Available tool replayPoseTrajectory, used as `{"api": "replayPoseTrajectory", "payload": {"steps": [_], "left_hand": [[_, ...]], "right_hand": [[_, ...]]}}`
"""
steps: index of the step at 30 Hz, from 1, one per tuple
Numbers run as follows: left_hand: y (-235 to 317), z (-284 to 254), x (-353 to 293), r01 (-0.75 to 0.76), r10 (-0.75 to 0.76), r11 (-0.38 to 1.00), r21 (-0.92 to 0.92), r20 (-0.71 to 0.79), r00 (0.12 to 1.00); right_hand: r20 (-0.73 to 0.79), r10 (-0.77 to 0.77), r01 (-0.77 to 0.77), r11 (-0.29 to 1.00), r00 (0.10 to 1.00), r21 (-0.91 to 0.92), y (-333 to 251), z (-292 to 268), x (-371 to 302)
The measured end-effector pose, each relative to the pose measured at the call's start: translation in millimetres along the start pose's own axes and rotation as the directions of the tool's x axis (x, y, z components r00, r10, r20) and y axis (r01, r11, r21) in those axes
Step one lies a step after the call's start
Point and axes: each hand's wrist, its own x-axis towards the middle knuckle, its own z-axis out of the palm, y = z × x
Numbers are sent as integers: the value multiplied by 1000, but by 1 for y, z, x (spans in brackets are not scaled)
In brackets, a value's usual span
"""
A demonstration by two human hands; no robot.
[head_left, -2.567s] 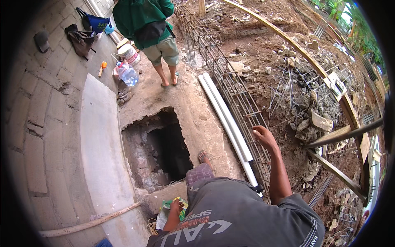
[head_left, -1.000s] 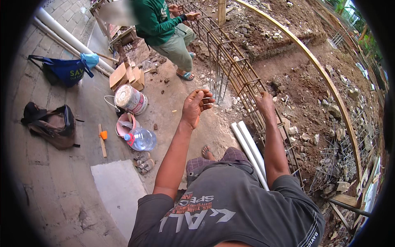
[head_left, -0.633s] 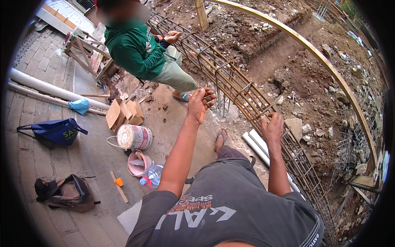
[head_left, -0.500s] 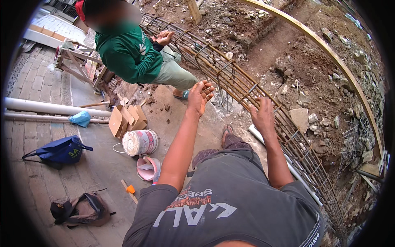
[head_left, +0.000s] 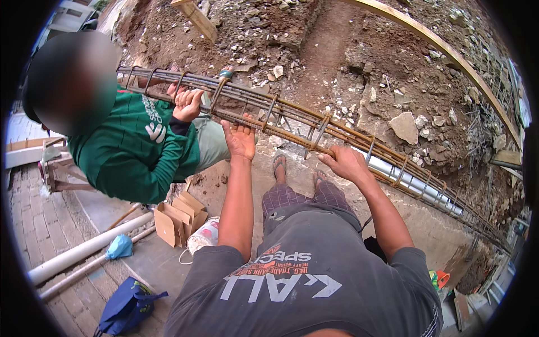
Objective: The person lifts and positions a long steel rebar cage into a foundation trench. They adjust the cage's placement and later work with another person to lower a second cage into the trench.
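Observation:
A long rebar cage (head_left: 314, 119) of rusty bars tied with square stirrups runs from upper left to lower right, held up off the ground at my hands. My left hand (head_left: 240, 140) is palm up at its near lower bar, with the fingers at the bar. Farther right, my right hand (head_left: 346, 163) is closed round the end part of a near bar, thumb on top. At the left, a person in a green sweatshirt (head_left: 135, 149) grips the same cage with a hand (head_left: 188, 104).
Broken soil and rubble (head_left: 387, 73) lie beyond the cage, with a wooden beam (head_left: 443, 50) curving above. A white pipe (head_left: 415, 180) shows through the cage. Cardboard (head_left: 178, 219), a white bucket (head_left: 203, 235), pipes (head_left: 90, 247) and a blue bag (head_left: 130, 303) lie at left.
My view has turned, and my feet now show below the cage. Both my hands have come to the cage's near bars; the left was apart from it. The person in green appears closer.

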Motion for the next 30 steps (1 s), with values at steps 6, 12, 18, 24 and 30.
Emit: {"api": "replayPoseTrajectory", "payload": {"steps": [6, 12, 18, 24, 30], "left_hand": [[11, 46, 17, 115, -89, 975, -189, 144, 986], [19, 92, 23, 169, -144, 965, -200, 131, 981], [11, 94, 45, 212, -148, 953, -215, 279, 949], [7, 84, 53, 221, -198, 956, -194, 133, 971], [8, 76, 58, 169, -172, 985, -37, -85, 982]], "right_hand": [[162, 123, -139, 986, 979, 91, -7, -42, -5], [104, 190, -197, 979, 976, 61, -9, -79, -14], [20, 173, -174, 984, 985, 45, -3, -83, -3], [9, 220, -220, 974, 976, 46, 0, -60, 5], [-43, 244, -243, 970, 969, 26, -7, -42, 11]]}}
